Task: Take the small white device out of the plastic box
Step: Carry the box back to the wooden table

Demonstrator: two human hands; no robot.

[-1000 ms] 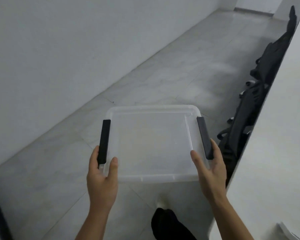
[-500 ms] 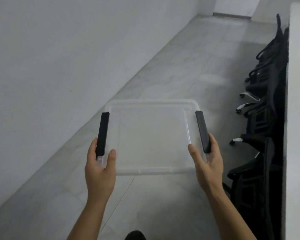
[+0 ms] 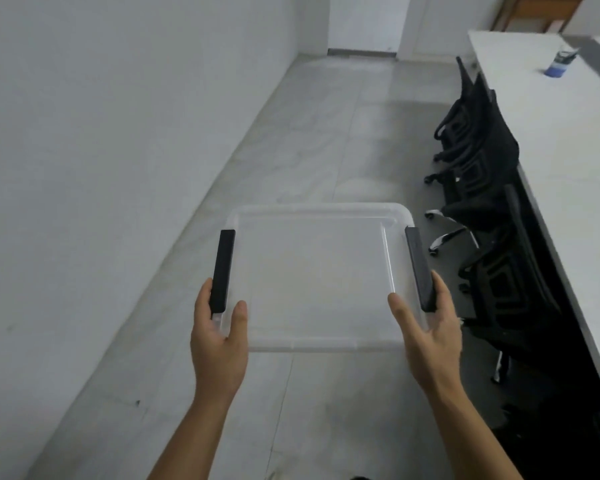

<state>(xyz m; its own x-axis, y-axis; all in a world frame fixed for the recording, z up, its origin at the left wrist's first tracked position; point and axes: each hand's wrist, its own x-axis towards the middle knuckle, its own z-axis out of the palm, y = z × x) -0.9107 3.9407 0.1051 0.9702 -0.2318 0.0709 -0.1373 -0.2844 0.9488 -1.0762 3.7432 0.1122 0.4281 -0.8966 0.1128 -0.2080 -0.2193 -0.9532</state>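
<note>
I carry a clear plastic box [image 3: 319,271] with its lid on, held level in front of me above the floor. It has a black latch on each side. My left hand [image 3: 219,337] grips the near left corner, thumb on top by the left latch [image 3: 222,270]. My right hand [image 3: 430,332] grips the near right corner beside the right latch [image 3: 419,268]. No small white device shows through the frosted lid.
A white wall runs along the left. A grey tiled floor [image 3: 326,133] stretches ahead to a doorway. Black office chairs [image 3: 478,168] line a long white table [image 3: 561,161] on the right. A blue-and-white container [image 3: 561,62] stands on the table's far end.
The view has lifted and swung right while both hands kept the box. More of the corridor, the chairs and the white tabletop have come into sight.
</note>
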